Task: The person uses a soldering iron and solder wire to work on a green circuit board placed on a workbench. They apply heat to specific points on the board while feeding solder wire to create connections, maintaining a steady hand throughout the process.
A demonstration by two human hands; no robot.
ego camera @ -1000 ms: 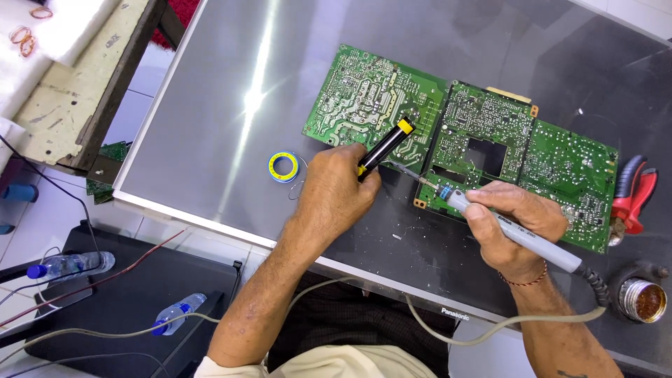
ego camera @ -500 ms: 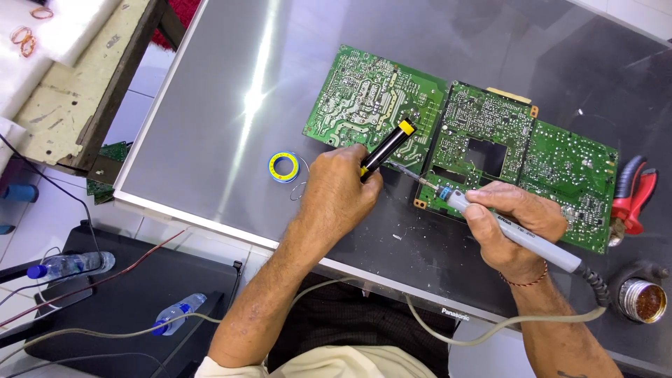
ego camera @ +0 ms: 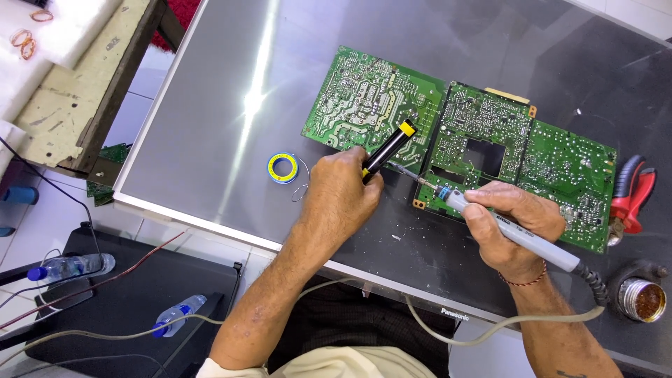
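While gripping a grey soldering iron (ego camera: 518,234), right hand (ego camera: 514,227) is closing around its handle, tip meeting the middle circuit board (ego camera: 483,140)'s left edge, apparently touching. Left of that board, left hand (ego camera: 343,192) is clasping a black-and-yellow tool (ego camera: 388,147). Further left of it, lying on the tabletop (ego camera: 210,126): solder spool (ego camera: 283,168).

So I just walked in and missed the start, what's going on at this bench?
A person is working on green circuit boards laid on a grey panel. The right hand holds a soldering iron with its tip at the boards' edge. The left hand holds a black and yellow tool beside it. A solder spool lies nearby.
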